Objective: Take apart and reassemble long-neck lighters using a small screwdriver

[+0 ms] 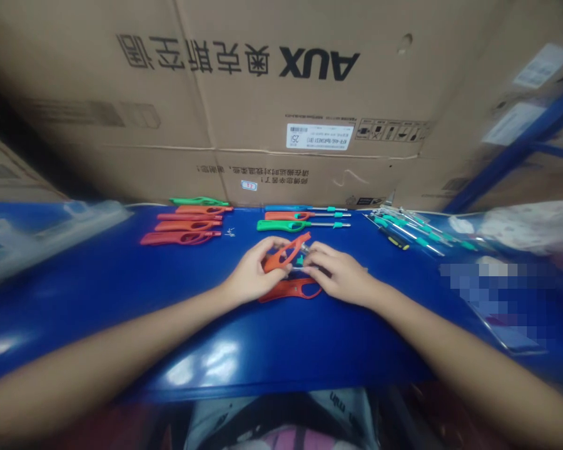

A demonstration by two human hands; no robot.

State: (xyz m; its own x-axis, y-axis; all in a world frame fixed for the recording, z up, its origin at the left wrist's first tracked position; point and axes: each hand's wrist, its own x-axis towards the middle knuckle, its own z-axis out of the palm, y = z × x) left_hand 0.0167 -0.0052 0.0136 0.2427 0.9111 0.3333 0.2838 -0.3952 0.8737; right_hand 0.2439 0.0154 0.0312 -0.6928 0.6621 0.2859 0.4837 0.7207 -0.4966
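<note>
My left hand is closed around an orange lighter handle, its open loop tilted up toward the right. Close beside the loop, the fingers of my right hand are pinched together on a small part too blurred to name. A small teal-green piece shows between the two hands. Below them another orange handle piece lies flat on the blue table, partly covered by my fingers. Just beyond my hands, a green lighter with a metal rod lies among blue and orange ones.
Several red, orange and green handles lie in a stack of rows at the back left, near some thin white bits. Metal rods with teal tips are piled at the back right beside a screwdriver. A cardboard wall stands behind.
</note>
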